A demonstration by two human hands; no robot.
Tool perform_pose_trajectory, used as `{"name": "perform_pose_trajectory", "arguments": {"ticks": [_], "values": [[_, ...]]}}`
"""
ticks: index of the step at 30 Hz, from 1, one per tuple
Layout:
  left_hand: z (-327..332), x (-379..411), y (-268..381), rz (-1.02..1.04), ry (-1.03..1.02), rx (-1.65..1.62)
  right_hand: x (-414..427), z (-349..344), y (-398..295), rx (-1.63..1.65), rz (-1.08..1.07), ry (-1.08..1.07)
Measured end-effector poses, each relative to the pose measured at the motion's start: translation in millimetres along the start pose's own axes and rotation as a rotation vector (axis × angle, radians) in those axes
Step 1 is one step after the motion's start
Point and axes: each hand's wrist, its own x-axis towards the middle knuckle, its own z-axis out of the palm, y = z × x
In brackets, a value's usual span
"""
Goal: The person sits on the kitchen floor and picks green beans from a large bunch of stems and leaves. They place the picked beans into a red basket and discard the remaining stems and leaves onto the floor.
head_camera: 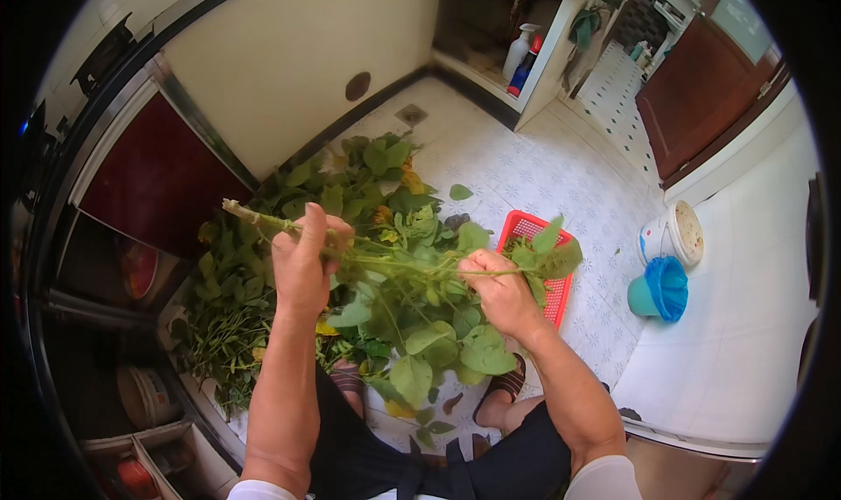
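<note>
A long green plant stalk (387,262) with broad leaves and what look like bean pods stretches across between my hands. My left hand (304,257) grips it near the pale, thick cut end, thumb raised along it. Closer to the leafy tip, my right hand (498,284) pinches the stem between curled fingers. Broad leaves (483,350) hang beneath it, above the floor between my feet. Just beyond my right hand lies a red plastic basket (558,304), partly covered by leaves, with small green pieces inside. A big heap of cut leafy plants (230,283) spreads under and around my left hand.
Stove cabinets with a dark red door (164,165) line the left. To the right stand a white bucket (688,234) and a teal bin (644,296) with a blue liner. Spray bottles (518,52) sit in an open cupboard. A loose leaf (460,192) lies on the tiled floor.
</note>
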Motion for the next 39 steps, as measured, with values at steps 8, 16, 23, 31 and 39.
{"name": "perform_pose_trajectory", "arguments": {"ticks": [8, 16, 23, 31, 39], "values": [[13, 8, -2, -0.022, 0.319, 0.024, -6, -13, -15, 0.268, 0.258, -0.242], [-11, 33, -1, 0.072, 0.632, -0.016, -15, -60, 3, 0.028, -0.076, -0.54], [-26, 20, 10, 0.093, 0.556, -0.096, -17, -51, -13, 0.672, 0.514, -0.414], [-11, 16, 7, -0.036, 0.493, -0.131, -16, 51, -2, 0.566, 0.426, -0.159], [0, 5, 5, -0.107, 0.362, -0.074, -3, 51, -12, 0.763, 0.696, -0.036]]}}
